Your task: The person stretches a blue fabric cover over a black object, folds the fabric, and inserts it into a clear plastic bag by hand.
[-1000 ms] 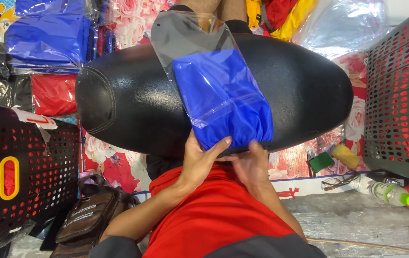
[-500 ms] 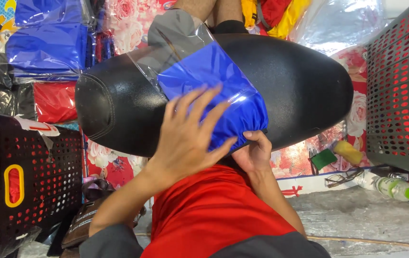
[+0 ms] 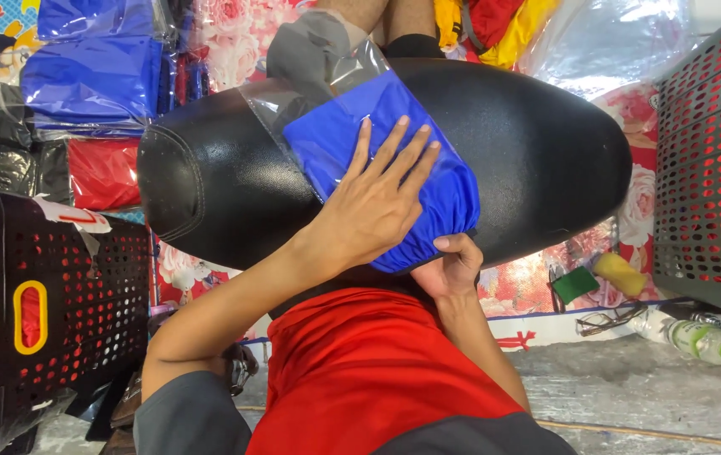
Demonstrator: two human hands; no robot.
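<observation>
At the centre of the frame a blue cloth [image 3: 377, 160] in a clear bag [image 3: 310, 76] lies across a black seat [image 3: 546, 152]. The left hand [image 3: 377, 198] lies flat on the cloth with fingers spread wide, while the right hand [image 3: 453, 270], just below it, pinches the cloth's lower edge at the seat's rim. A black crate [image 3: 57, 286] stands at lower left, more bagged blue cloth [image 3: 95, 67] at upper left, and a bottle [image 3: 702, 341] lies at lower right.

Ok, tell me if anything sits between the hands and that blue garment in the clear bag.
Only the bag itself. The left hand lies flat, fingers spread, on the clear plastic bag over the blue garment; the right hand grips the packet's near edge from below. Nothing else visible lies between them on the black seat.
</observation>
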